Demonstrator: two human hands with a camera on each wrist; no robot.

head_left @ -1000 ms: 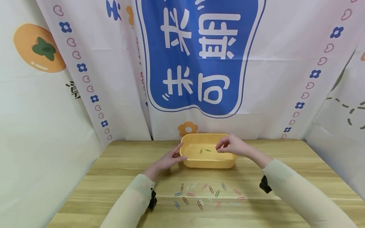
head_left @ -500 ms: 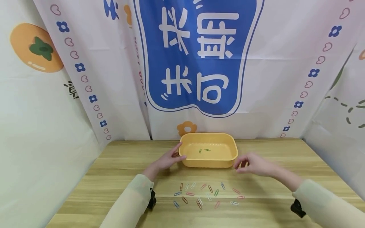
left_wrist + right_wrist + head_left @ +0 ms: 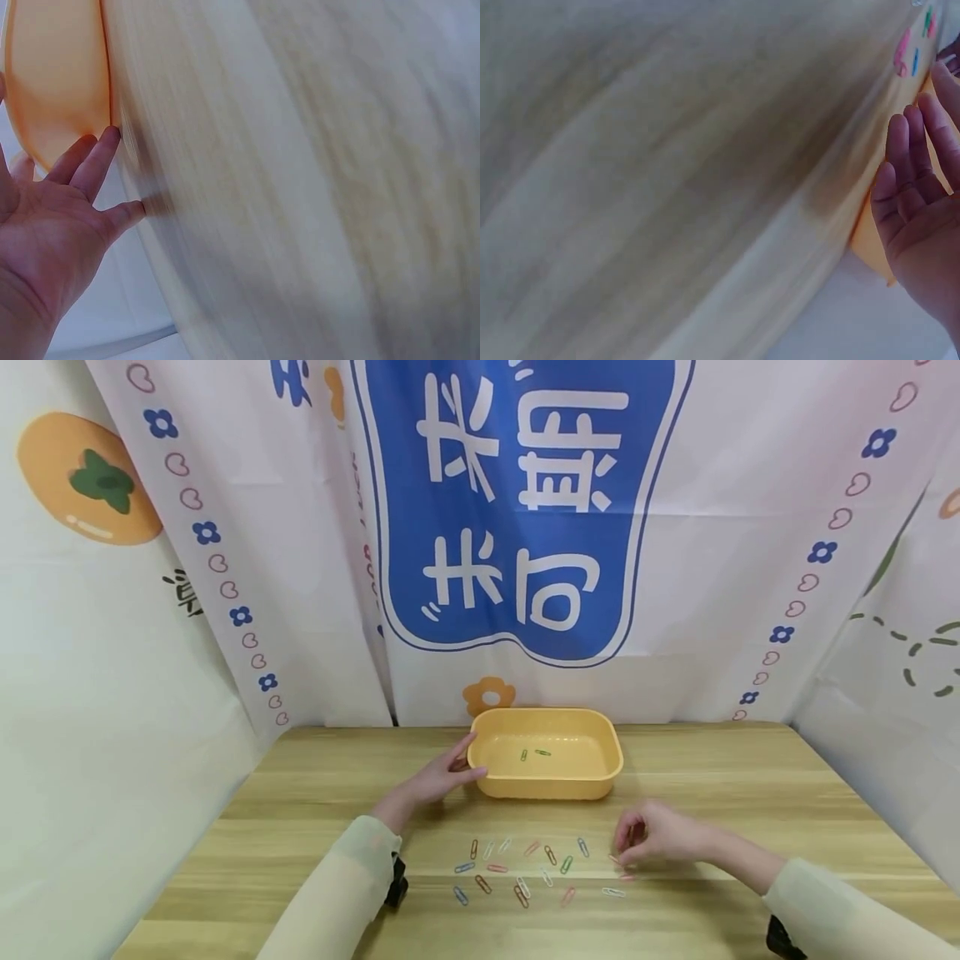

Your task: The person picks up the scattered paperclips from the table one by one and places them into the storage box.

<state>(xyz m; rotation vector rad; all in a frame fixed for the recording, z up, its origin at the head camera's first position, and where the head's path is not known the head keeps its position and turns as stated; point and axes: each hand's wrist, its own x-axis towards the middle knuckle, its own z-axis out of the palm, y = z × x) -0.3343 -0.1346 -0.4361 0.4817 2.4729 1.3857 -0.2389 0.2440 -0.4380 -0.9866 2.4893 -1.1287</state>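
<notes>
A yellow plastic basin [image 3: 547, 787] stands at the back of the table, with two green paper clips [image 3: 542, 752] inside. At its left end my left hand [image 3: 431, 779] touches the side and rim, fingers fairly straight and thumb spread; the left wrist view shows these fingers [image 3: 97, 161] against the wall. My right hand [image 3: 660, 835] is low over the right edge of the scattered paper clips, fingers bent, thumb and fingertips beside a pink paper clip [image 3: 627, 877]. Another clip is partly hidden by the fingertips. In the right wrist view the right hand [image 3: 922, 202] shows no clip in its grasp.
Several paper clips in red, white, blue, pink and brown lie spread in front of the basin, among them a green paper clip [image 3: 567, 864] and a white paper clip [image 3: 613, 892]. A printed cloth [image 3: 697, 610] hangs behind the wooden table [image 3: 315, 860].
My right hand has come from above the basin's right side, out past its right end, and down toward the pink clips at the right. The left hand stays at the basin.
</notes>
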